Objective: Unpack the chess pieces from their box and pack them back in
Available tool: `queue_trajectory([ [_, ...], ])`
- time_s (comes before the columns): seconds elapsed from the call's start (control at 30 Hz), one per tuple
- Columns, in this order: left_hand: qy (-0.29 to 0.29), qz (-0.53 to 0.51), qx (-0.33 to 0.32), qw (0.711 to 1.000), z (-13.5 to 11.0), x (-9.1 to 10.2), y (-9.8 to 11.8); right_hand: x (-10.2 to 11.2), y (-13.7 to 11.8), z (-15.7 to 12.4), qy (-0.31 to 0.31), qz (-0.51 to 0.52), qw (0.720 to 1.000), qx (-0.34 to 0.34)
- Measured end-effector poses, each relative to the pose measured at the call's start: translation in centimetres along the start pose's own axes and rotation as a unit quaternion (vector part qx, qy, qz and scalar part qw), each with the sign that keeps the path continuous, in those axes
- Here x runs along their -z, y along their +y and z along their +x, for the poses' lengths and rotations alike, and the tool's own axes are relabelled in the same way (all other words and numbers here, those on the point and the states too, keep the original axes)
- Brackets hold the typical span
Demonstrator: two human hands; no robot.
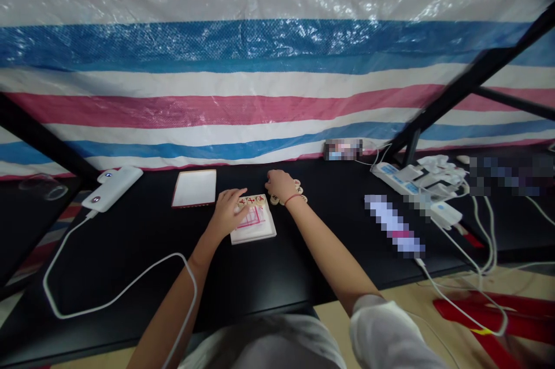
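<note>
A shallow white box (254, 236) sits in front of me on the black table, with a pink-red drawing on its inside. Along its far edge stands a row of xiangqi pieces (250, 201) with red characters. My left hand (226, 211) lies over the box's left side, thumb and fingers apart around the left end of the row. Just beyond the box's far right corner, my right hand (281, 185) reaches down with fingers curled. Several loose xiangqi pieces (299, 189) lie under and beside it, partly hidden. Whatever its fingertips hold is out of sight.
A white box lid (195, 188) lies left of the box. Farther left is a white power bank (113, 188), its cable (117, 303) looping across my left forearm. A blurred phone (394, 225), a power strip (411, 192) and tangled cables are at right. Striped sheeting (260, 85) hangs behind.
</note>
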State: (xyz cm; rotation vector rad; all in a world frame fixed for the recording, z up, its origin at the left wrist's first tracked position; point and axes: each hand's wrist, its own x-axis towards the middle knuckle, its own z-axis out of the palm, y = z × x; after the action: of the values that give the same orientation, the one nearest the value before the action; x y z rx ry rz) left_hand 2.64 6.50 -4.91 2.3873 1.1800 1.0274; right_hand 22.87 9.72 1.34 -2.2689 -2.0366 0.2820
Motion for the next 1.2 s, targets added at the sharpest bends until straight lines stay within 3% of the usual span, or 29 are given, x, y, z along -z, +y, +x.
queue_trajectory([
  [0.1,0.032,-0.003,-0.002,0.999,0.0,0.8,0.3,0.5,-0.2,-0.4,0.021,0.018,1.000,0.005],
  [0.17,0.049,-0.002,-0.002,0.999,0.1,1.2,0.6,0.9,-0.4,-1.3,0.056,0.094,0.993,0.036],
  [0.33,0.041,0.005,-0.009,0.999,0.2,1.5,1.9,0.4,-1.6,-5.0,0.069,0.374,0.913,0.147],
  [0.47,0.033,0.010,-0.017,0.999,-0.4,1.9,2.7,-0.9,-2.1,-6.7,0.053,0.438,0.885,0.151],
  [0.67,0.014,-0.002,-0.005,1.000,-1.9,4.0,2.8,-2.0,-1.2,-6.2,0.074,0.510,0.847,0.126],
  [0.8,-0.057,0.031,0.004,0.998,-2.4,4.6,2.5,-2.4,-0.4,-6.0,0.071,0.509,0.850,0.117],
  [0.93,-0.090,0.080,-0.012,0.993,-2.4,4.3,2.5,-2.4,-0.4,-6.6,0.058,0.510,0.849,0.129],
  [1.07,-0.083,0.088,-0.014,0.993,-2.5,4.2,2.3,-2.4,-1.0,-7.5,0.042,0.489,0.858,0.149],
  [1.2,-0.047,0.043,-0.003,0.998,-2.4,4.1,1.6,-2.7,-1.9,-8.3,0.054,0.436,0.872,0.217],
])
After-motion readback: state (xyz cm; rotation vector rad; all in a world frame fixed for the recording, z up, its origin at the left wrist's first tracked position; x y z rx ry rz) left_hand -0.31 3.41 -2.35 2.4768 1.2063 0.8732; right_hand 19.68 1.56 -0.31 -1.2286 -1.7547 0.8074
